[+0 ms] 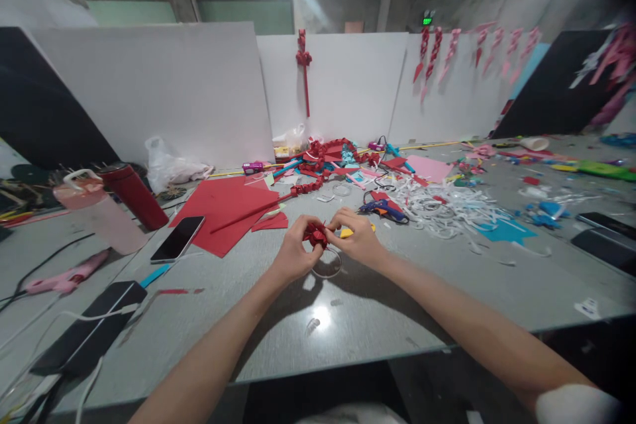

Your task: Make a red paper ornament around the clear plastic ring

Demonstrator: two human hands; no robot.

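Both hands meet above the middle of the grey table. My left hand is curled around a small folded red paper piece, thumb below and fingers above. From the other side, my right hand pinches the edge of the same red piece with thumb and forefinger. Just under the hands lies a thin pale ring. Part of a yellow-handled thing shows beneath my right fingers; its kind is hidden. Beyond my left hand rests a long red strip with a folded chain end.
Red sheets lie left, beside a phone, a red bottle and a power strip. A blue glue gun and a heap of white strips lie right. A red paper chain hangs on the white board.
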